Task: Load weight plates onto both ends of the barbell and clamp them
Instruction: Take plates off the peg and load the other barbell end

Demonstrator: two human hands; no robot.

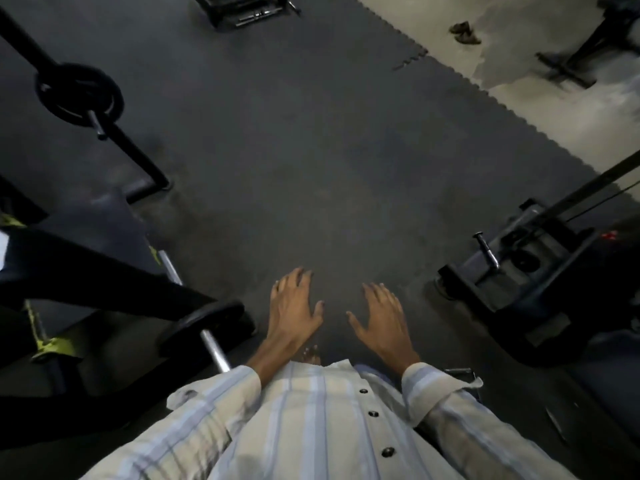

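A barbell [213,344] runs from the lower middle up to the left, its silver sleeve end near my left sleeve. One black weight plate [204,323] sits on that sleeve, seen edge-on. My left hand [294,306] hovers just right of the plate, empty, fingers spread. My right hand [381,317] floats beside it over the dark mat, also empty and spread. No clamp shows on the sleeve. The bar's far end is hidden behind a black bench frame [86,275].
A second black plate [79,93] hangs on a peg of a rack at upper left. A black machine base [519,282] with a steel peg stands at right. Dark rubber matting [311,150] covers the floor ahead; pale floor and a pair of shoes [464,31] lie at upper right.
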